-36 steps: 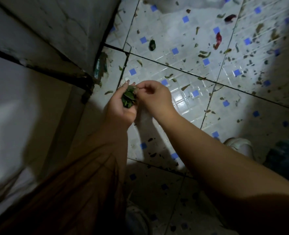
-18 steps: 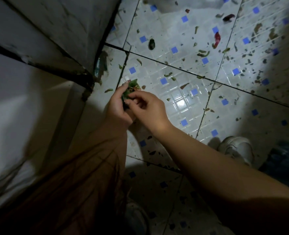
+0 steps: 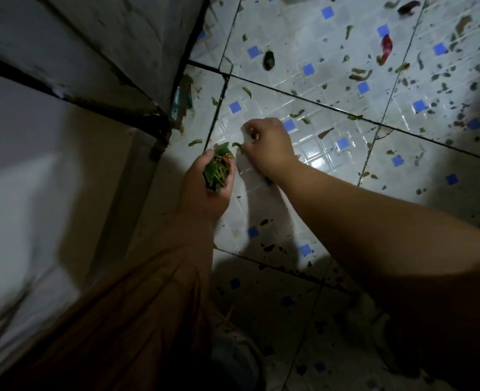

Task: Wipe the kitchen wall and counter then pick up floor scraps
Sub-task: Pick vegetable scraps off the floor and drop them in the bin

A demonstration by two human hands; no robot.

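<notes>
My left hand (image 3: 205, 190) is cupped palm up and holds a bunch of green vegetable scraps (image 3: 217, 167) low over the floor. My right hand (image 3: 269, 145) reaches to the tile just beyond it, fingers curled down at the floor, and a small green scrap (image 3: 237, 146) sits at its thumb. Whether it pinches that scrap is unclear. The white floor tiles (image 3: 317, 153) with blue squares are strewn with several green scraps (image 3: 360, 74) and a red chilli piece (image 3: 386, 48).
A tiled counter base with a dark edge (image 3: 159, 119) stands at the left and meets the floor at a corner. A dark green lump (image 3: 269, 60) lies farther out. A shoe (image 3: 233, 354) shows below between my arms, in shadow.
My right hand has left the bunch in my left hand and moved out to the floor tile. My left hand has dropped lower and turned palm up with the scraps.
</notes>
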